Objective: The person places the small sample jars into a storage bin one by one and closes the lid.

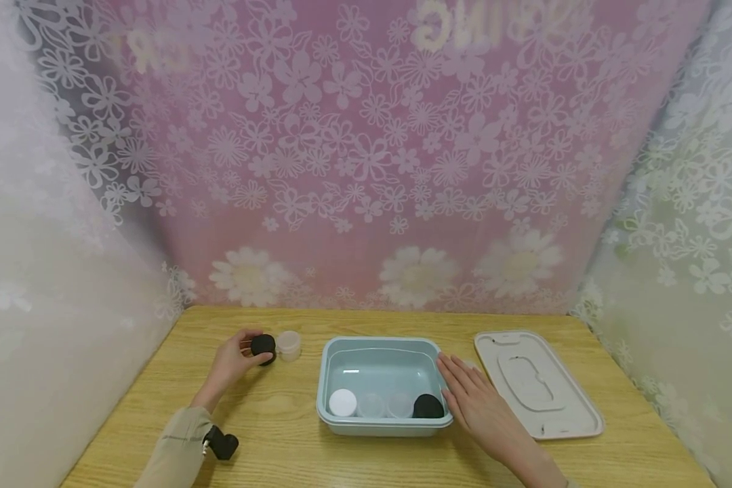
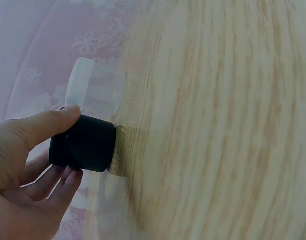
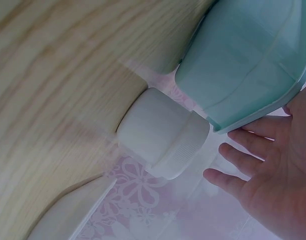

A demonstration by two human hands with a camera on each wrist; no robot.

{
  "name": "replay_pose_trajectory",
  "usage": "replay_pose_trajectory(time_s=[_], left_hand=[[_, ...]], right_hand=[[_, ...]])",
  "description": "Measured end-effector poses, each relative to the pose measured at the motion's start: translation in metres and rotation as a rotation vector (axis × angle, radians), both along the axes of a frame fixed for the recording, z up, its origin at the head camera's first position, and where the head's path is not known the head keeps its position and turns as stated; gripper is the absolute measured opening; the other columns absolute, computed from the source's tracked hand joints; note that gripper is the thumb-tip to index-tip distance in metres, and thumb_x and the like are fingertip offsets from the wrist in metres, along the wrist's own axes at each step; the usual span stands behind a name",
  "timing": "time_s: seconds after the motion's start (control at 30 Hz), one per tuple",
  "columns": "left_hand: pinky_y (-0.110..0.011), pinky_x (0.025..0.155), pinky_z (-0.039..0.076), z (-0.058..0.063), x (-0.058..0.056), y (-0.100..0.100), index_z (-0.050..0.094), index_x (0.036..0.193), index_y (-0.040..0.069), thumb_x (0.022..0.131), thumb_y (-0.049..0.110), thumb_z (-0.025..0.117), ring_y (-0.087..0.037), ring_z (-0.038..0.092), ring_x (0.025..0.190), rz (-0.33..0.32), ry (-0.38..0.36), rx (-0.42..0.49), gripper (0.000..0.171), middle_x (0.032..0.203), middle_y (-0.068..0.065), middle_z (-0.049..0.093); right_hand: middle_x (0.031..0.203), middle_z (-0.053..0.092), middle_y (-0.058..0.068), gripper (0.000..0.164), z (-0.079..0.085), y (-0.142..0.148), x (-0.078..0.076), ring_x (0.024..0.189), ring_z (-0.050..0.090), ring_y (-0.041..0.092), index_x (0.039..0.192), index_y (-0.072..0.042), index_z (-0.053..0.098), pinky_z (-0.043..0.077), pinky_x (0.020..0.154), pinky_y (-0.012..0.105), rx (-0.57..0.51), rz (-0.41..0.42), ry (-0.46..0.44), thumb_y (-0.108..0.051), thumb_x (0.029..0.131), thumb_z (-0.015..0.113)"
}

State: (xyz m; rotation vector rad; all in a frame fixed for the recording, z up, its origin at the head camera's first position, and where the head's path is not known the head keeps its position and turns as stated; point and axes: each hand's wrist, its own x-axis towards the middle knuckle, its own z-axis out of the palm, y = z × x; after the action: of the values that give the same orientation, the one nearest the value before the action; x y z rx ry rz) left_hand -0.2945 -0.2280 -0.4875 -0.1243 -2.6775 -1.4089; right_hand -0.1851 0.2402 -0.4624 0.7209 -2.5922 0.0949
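My left hand (image 1: 230, 362) pinches a small black jar (image 1: 263, 349) between thumb and fingers at the left of the table. In the left wrist view, the black jar (image 2: 85, 145) stands on the wood beside a clear jar (image 2: 98, 86). At the centre sits a light blue plastic box (image 1: 387, 430) without its lid on. A row of jars lies along its near side: a white jar (image 1: 343, 403), two clear jars (image 1: 371, 405) and a black jar (image 1: 428, 406). With fingers extended, my right hand (image 1: 484, 413) touches the box's right rim.
A white jar (image 3: 160, 132) stands just right of the box, mostly hidden by my right hand in the head view. Farther right, a pale lid (image 1: 576, 403) lies flat on the table. Flower-patterned curtains (image 1: 366, 163) enclose the wooden table (image 1: 268, 440) at the back and sides.
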Motion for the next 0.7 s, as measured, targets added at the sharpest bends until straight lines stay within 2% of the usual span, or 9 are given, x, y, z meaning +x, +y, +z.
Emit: replay_pose_trajectory(time_s=[0.13,0.3,0.37,0.5,0.53,0.6,0.7], left_hand=[[-0.052,0.1,0.053,0.005,0.003,-0.001,0.055,0.138,-0.004,0.089,0.012,0.08,-0.046,0.057,0.122,0.019,0.002,0.009,0.056,0.133,-0.031,0.057],[-0.053,0.106,0.049,0.019,0.008,0.002,0.055,0.139,-0.003,0.09,0.012,0.079,-0.044,0.054,0.125,0.022,0.045,0.019,0.057,0.136,-0.029,0.056],[-0.052,0.106,0.049,0.025,0.009,0.004,0.055,0.139,-0.003,0.09,0.014,0.08,-0.043,0.055,0.125,0.023,0.065,0.008,0.057,0.135,-0.028,0.057],[-0.05,0.105,0.05,0.035,0.011,0.012,0.055,0.139,-0.001,0.089,0.017,0.08,-0.041,0.057,0.124,0.018,0.097,-0.006,0.059,0.134,-0.026,0.059],[-0.05,0.105,0.051,0.038,0.011,0.016,0.055,0.139,-0.001,0.089,0.018,0.081,-0.041,0.057,0.124,0.014,0.103,-0.003,0.059,0.133,-0.026,0.059],[-0.05,0.105,0.051,0.043,0.013,0.024,0.055,0.139,-0.001,0.089,0.017,0.081,-0.041,0.057,0.124,0.002,0.114,0.013,0.06,0.134,-0.025,0.059],[-0.05,0.105,0.051,0.051,0.016,0.037,0.056,0.139,0.001,0.087,0.016,0.082,-0.04,0.057,0.125,-0.026,0.135,0.046,0.06,0.135,-0.023,0.059]], right_hand=[[0.152,0.05,0.012,0.056,0.0,-0.001,0.0,0.139,0.048,0.033,0.148,-0.001,0.049,0.044,0.109,0.055,-0.003,0.006,0.013,-0.021,0.099,0.065],[0.152,0.05,0.012,0.056,0.0,-0.001,0.0,0.139,0.049,0.032,0.148,0.0,0.05,0.044,0.109,0.055,0.0,0.01,0.023,-0.02,0.098,0.065],[0.152,0.05,0.013,0.056,0.0,0.0,0.0,0.139,0.048,0.033,0.148,0.0,0.049,0.031,0.122,0.045,0.005,0.013,0.025,-0.021,0.098,0.065],[0.152,0.05,0.012,0.057,-0.001,0.0,0.0,0.139,0.049,0.032,0.148,-0.001,0.049,0.029,0.122,0.043,0.017,0.009,0.034,-0.021,0.098,0.065],[0.152,0.05,0.012,0.057,-0.001,0.0,0.0,0.139,0.048,0.032,0.149,-0.001,0.049,0.022,0.126,0.038,0.011,0.007,0.029,-0.021,0.098,0.065],[0.152,0.05,0.012,0.056,0.0,-0.001,0.0,0.139,0.048,0.031,0.149,-0.001,0.05,0.021,0.126,0.038,0.005,0.001,0.026,-0.021,0.098,0.065],[0.152,0.051,0.013,0.056,0.0,-0.001,-0.001,0.138,0.049,0.033,0.148,-0.001,0.05,-0.006,0.124,0.021,-0.01,0.005,0.023,-0.02,0.098,0.065]])
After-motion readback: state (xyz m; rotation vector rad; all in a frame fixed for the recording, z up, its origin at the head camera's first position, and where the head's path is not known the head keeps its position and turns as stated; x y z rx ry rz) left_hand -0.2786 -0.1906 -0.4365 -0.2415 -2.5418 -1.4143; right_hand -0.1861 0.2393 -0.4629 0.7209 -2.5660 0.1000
